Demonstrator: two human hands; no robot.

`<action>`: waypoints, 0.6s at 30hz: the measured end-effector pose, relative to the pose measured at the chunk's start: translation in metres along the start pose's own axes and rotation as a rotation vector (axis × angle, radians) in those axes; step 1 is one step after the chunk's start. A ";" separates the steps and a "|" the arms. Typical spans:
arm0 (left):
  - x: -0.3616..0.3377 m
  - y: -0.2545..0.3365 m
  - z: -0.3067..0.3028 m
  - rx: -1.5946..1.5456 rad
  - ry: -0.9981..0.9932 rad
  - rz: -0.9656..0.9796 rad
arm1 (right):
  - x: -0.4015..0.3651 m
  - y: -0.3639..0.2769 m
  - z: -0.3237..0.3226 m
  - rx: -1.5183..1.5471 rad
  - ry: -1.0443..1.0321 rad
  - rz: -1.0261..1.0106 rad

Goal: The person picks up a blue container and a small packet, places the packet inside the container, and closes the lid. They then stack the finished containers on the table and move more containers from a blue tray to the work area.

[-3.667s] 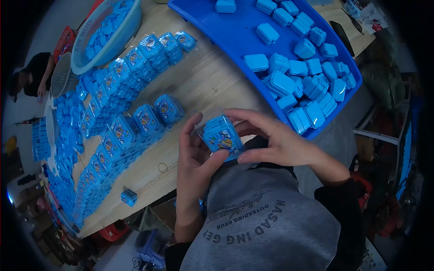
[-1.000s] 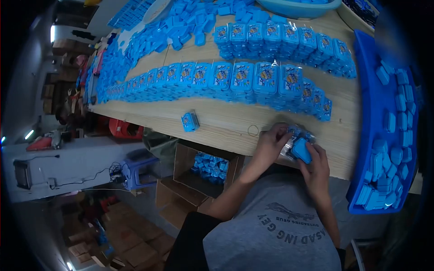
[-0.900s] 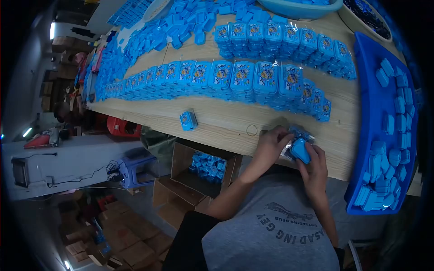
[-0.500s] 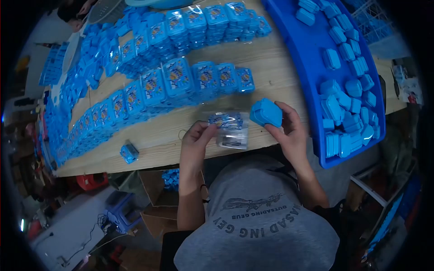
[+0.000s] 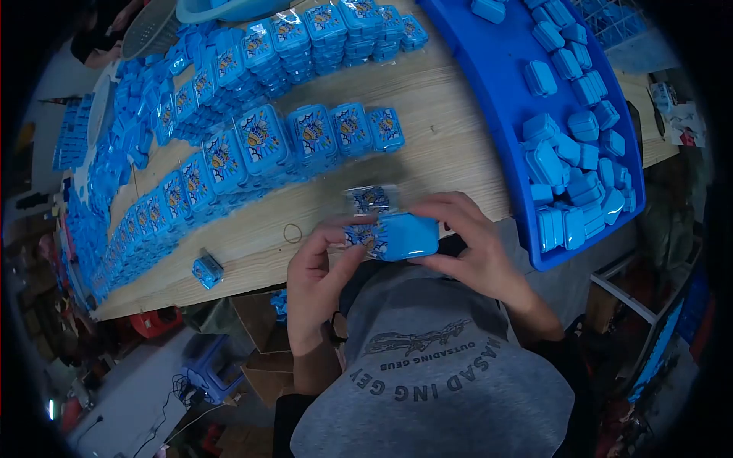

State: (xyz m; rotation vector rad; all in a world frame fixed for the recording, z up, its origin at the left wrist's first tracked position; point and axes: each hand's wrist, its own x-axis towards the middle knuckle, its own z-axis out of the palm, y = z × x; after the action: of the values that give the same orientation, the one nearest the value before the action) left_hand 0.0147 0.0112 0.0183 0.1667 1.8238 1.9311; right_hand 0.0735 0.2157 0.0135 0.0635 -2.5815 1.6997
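Just in front of my chest, a light-blue plastic box (image 5: 413, 235) is held level between both hands. My right hand (image 5: 477, 248) grips its right end, fingers along the far edge and thumb along the near one. A printed clear plastic sleeve (image 5: 362, 238) covers the box's left end, pinched between the thumb and fingers of my left hand (image 5: 314, 267). Behind the box, another printed clear sleeve (image 5: 372, 199) lies flat on the wooden table (image 5: 450, 172).
Stacks of sleeved blue boxes (image 5: 259, 141) form two curved rows. A dark-blue tray (image 5: 496, 99) with several plain boxes stands at right. One small wrapped piece (image 5: 207, 271) and a rubber band (image 5: 292, 233) lie near the front edge. A person's hand (image 5: 114, 53) shows at far left.
My right hand has brought the box left and down to the sleeve in my left hand. The sleeve now overlaps the box's left end. The view has shifted slightly.
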 end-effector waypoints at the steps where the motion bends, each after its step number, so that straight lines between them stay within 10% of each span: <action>1: -0.001 -0.002 0.000 0.154 -0.002 0.056 | 0.001 -0.001 0.002 0.042 0.017 0.042; 6: 0.004 -0.014 0.011 0.349 0.388 0.701 | 0.005 0.000 0.017 0.118 0.170 -0.044; 11: -0.004 -0.010 0.033 -0.606 0.307 0.088 | 0.002 -0.004 0.036 -0.047 0.289 -0.271; 18: -0.001 0.002 0.036 -0.389 0.145 -0.128 | 0.004 0.000 0.027 -0.115 0.143 -0.383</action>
State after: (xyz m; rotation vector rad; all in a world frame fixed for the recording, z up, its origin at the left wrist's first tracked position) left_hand 0.0299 0.0433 0.0245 -0.2175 1.4633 2.2051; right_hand 0.0688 0.1914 0.0029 0.3893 -2.3666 1.3673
